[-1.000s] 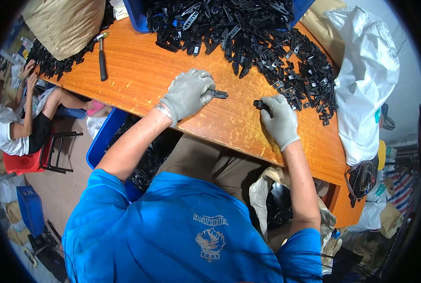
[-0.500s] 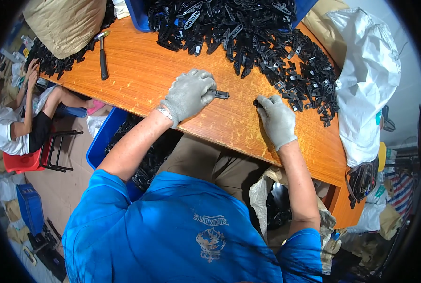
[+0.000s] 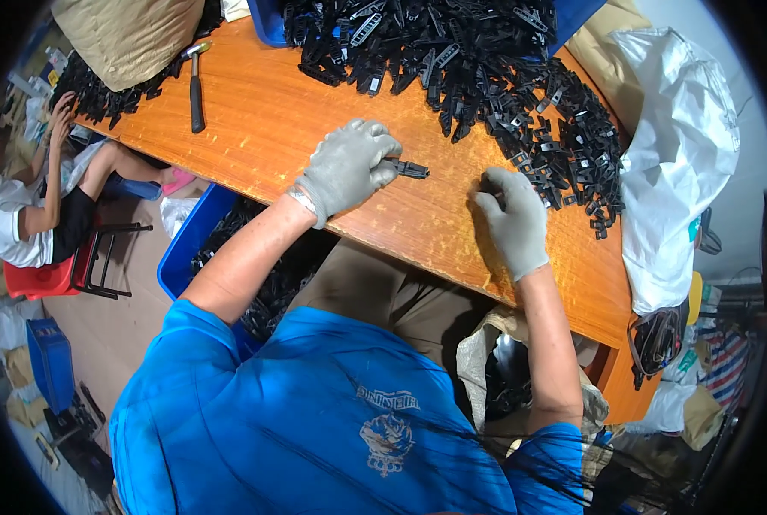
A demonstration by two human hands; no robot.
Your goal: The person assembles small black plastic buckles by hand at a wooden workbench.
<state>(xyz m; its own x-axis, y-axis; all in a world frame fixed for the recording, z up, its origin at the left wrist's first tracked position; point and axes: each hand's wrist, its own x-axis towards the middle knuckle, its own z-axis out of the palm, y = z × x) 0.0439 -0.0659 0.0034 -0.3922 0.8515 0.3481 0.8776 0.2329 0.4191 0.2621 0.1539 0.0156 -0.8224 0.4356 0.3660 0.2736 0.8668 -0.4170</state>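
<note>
My left hand (image 3: pixel 345 170), in a grey work glove, rests on the table with its fingers closed round a narrow black plastic clip part (image 3: pixel 412 169). One end of the part sticks out to the right, past the thumb. To the right, my right hand (image 3: pixel 515 221), gloved alike, is held over the worn tabletop with fingers curled and the thumb below them. Whatever lies at its fingertips is hidden or too small to name. Beyond it, a heap of small black clip pieces (image 3: pixel 563 154) spreads over the table's right side.
A blue bin (image 3: pixel 270 24) spills longer black parts at the back. A hammer (image 3: pixel 197 101) lies left, near a brown sack (image 3: pixel 130 39). White sacking (image 3: pixel 679 172) hangs at right. Below the table edge stands another blue bin (image 3: pixel 177 257). A person (image 3: pixel 36 215) sits far left.
The view has shifted slightly. My left hand still grips the black clip part. My right hand's fingers have curled inward, and the small dark piece seen at its fingertips no longer shows clearly.
</note>
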